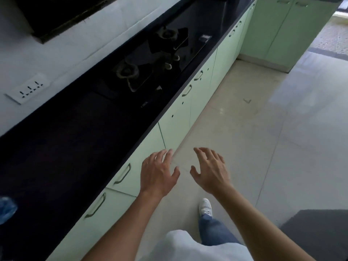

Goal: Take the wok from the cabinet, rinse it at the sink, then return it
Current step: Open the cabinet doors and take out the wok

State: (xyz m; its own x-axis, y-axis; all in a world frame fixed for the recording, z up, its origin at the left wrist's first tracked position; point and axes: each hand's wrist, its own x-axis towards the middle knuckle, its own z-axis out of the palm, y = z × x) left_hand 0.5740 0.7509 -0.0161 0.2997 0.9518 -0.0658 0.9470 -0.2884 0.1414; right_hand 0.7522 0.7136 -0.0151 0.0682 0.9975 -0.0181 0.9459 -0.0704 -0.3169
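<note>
Pale green base cabinets with metal handles run under a black counter, all doors closed. My left hand is stretched out in front of a cabinet door, fingers spread and holding nothing, just right of a curved handle. My right hand hovers over the floor beside it, also open and empty. No wok shows in this view. The sink appears as a dark basin at the far end of the counter.
A black two-burner gas hob is set into the counter. A white wall socket sits at left, and a blue object at the counter's left edge. Tall green cupboards stand at the far end. A dark mat lies lower right.
</note>
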